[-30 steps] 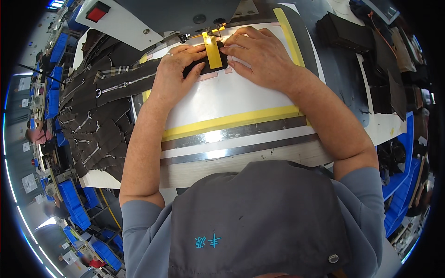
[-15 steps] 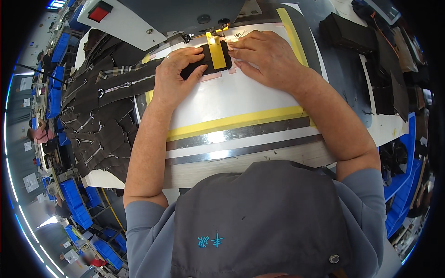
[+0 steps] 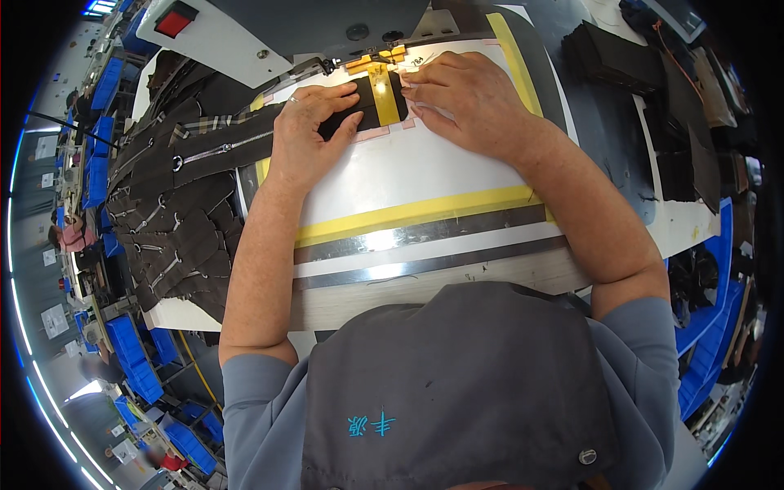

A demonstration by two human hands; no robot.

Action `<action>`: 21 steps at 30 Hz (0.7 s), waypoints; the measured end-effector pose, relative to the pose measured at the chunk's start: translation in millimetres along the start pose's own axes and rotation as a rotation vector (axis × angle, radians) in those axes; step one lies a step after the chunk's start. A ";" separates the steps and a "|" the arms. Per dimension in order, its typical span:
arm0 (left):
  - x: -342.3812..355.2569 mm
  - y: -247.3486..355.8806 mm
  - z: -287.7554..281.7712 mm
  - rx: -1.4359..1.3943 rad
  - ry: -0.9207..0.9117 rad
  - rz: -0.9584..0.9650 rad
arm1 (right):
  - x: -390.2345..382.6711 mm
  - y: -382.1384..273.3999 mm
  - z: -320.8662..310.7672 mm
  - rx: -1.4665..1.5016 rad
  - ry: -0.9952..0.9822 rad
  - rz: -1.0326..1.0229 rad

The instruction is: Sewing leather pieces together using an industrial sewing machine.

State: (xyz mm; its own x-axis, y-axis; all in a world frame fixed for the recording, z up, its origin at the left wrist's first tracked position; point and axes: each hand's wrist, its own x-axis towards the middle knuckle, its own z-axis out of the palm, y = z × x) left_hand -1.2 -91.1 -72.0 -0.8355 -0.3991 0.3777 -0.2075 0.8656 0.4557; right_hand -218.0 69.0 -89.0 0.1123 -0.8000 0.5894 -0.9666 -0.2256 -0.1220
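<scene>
A small black fabric piece (image 3: pixel 343 122) lies on the white template sheet (image 3: pixel 392 167) at the sewing machine, with a yellow strip (image 3: pixel 383 96) across it. My left hand (image 3: pixel 310 135) rests on the piece's left side, thumb and fingers apart, fingertips on the fabric. Fingers slightly spread and bent, my right hand (image 3: pixel 469 106) lies at the piece's right edge beside the strip. A yellow metal fitting (image 3: pixel 363 62) sits at the strip's far end, below the machine head (image 3: pixel 343 24). The needle area is too small to make out clearly.
Dark strips with zippers (image 3: pixel 188 229) are piled at the left. Stacked black pieces (image 3: pixel 612 61) lie at the right, above blue bins (image 3: pixel 698 318). A red switch (image 3: pixel 175 20) is on the machine. Blue crates (image 3: pixel 135 355) and blurred co-workers (image 3: pixel 77 237) are along the far left.
The view has shifted slightly since a second ago. At the far end of the yellow strip, more of the yellow fitting now shows crosswise than half a second ago. Both hands keep nearly the same pose.
</scene>
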 end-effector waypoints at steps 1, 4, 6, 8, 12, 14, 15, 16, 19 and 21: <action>-0.2 0.1 -0.5 0.000 0.003 0.001 | 1.0 -0.6 -0.8 -0.002 0.003 0.001; 0.0 0.9 0.0 0.000 0.001 -0.009 | 1.7 -0.1 -1.9 0.011 0.004 -0.001; 1.2 1.9 0.2 -0.002 0.007 -0.020 | 1.7 0.7 -2.0 0.011 0.004 -0.003; 3.7 4.8 1.4 -0.046 0.019 -0.077 | 1.3 1.4 -1.7 0.009 0.004 -0.006; 19.3 19.8 17.0 -0.127 0.183 -0.297 | -0.8 2.1 -0.8 0.058 0.030 0.013; 27.4 29.4 33.3 -0.147 0.220 -0.337 | 0.1 2.9 -1.0 0.069 0.042 0.003; 32.0 29.2 40.3 -0.171 0.255 -0.376 | -0.5 3.5 -2.2 0.091 0.006 0.016; 35.0 19.0 47.3 -0.075 0.304 -0.308 | 0.6 2.7 -2.7 0.117 -0.030 0.025; 38.2 15.9 49.8 -0.276 0.174 -0.651 | 1.0 5.2 -0.5 0.112 0.059 -0.011; 32.2 16.3 41.2 -0.211 0.118 -0.569 | -0.4 5.5 -0.1 0.099 0.060 -0.008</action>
State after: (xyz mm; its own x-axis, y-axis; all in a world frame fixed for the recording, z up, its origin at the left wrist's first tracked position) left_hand -52.5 -77.4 -85.7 -0.5592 -0.8218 0.1094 -0.4888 0.4334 0.7572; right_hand -223.4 68.1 -89.8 0.1031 -0.7636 0.6374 -0.9377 -0.2883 -0.1937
